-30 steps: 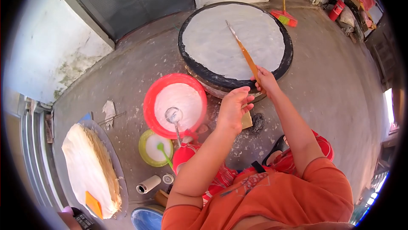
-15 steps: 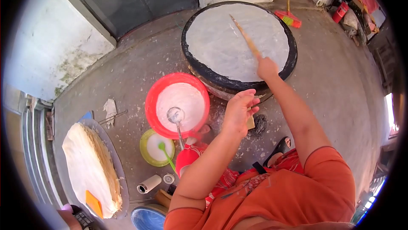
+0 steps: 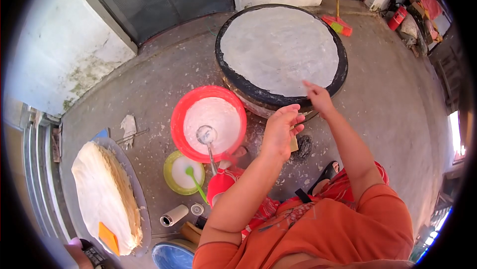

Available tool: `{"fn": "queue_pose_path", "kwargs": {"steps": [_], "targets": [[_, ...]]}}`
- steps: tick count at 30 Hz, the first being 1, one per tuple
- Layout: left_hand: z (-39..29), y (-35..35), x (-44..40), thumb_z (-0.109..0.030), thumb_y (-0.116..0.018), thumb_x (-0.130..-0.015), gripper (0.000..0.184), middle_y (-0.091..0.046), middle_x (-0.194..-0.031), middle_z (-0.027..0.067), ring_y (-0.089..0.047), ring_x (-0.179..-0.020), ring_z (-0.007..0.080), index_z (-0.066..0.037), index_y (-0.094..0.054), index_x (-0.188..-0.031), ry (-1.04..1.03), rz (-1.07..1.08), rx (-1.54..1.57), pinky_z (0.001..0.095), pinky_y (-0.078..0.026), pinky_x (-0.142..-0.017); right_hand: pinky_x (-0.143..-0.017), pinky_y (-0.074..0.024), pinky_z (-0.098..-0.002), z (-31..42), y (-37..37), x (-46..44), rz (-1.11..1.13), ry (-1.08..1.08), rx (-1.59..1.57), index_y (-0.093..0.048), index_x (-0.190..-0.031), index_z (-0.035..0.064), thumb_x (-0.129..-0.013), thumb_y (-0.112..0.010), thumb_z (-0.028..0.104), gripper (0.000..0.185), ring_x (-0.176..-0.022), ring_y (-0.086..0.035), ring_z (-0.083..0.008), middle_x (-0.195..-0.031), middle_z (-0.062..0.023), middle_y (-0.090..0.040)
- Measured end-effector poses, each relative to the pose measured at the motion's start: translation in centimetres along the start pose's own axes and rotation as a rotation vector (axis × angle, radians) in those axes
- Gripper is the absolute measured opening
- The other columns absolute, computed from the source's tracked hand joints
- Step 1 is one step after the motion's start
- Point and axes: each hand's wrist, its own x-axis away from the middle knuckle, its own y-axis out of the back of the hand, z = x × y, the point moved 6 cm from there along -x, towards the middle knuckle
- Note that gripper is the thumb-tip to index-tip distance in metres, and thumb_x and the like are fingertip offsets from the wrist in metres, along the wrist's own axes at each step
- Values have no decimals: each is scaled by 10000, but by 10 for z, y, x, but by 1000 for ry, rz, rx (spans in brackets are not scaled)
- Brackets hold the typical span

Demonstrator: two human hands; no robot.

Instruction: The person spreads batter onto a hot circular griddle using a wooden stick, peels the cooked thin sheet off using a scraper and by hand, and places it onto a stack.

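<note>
My right hand (image 3: 320, 100) is over the near right rim of a large round griddle (image 3: 222, 73), fingers drawn together and partly blurred; what they hold cannot be made out. A pale, thin layer of batter (image 3: 278, 45) covers most of the griddle's top. My left hand (image 3: 283, 127) is raised just in front of the griddle, palm turned inward, fingers loosely bent and apart, holding nothing. To its left, a red basin (image 3: 177, 134) contains white batter and a metal ladle (image 3: 206, 135).
A yellow-green bowl (image 3: 169, 178) with a green spoon sits below the basin. At left, a stack of thin sheets (image 3: 102, 194) carries an orange scraper (image 3: 108, 238). A blue tub (image 3: 171, 256) is at the bottom, a broom (image 3: 338, 24) beyond the griddle.
The long wooden stick seen in my right hand over the griddle earlier can no longer be made out. That hand has moved slightly down and right since half a second ago; my left hand stays raised.
</note>
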Motion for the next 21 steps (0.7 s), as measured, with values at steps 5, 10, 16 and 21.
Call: {"fn": "queue_pose_path", "kwargs": {"steps": [5,10,16,21], "targets": [[1,2,1,-108,-484,-855,232,-564,-1019,72,-564,-889,181,-3,-524,-1058,-21,4,23,303,-460,-726,-684,-430,-219,1,-60,58,377,9,-264,-514,-1231,149,-882,-458,170,354,-788,-533,-83,-894,-43,-626],[0,2,0,-129,-517,-832,223,-564,-1022,56,-563,-878,171,-25,-544,-1028,-24,-12,43,302,-454,-732,-805,-434,-287,-30,-147,118,499,235,90,-431,-1288,153,-836,-511,140,459,-925,-552,-175,-1034,-132,-594],[-6,5,-1,-124,-524,-808,244,-548,-980,37,-544,-852,134,-30,-541,-1033,-25,-35,51,271,-453,-705,-778,-456,-318,-22,-215,119,273,562,413,-361,-1330,137,-755,-597,69,626,-917,-567,-211,-1047,-149,-578],[-8,7,-3,-139,-522,-801,259,-533,-911,22,-525,-809,103,-32,-537,-1037,-24,-29,43,242,-447,-666,-498,-462,-231,-52,-244,137,666,77,-60,-186,-1401,163,-727,-629,6,822,-744,-578,-118,-1112,-72,-502]]}}
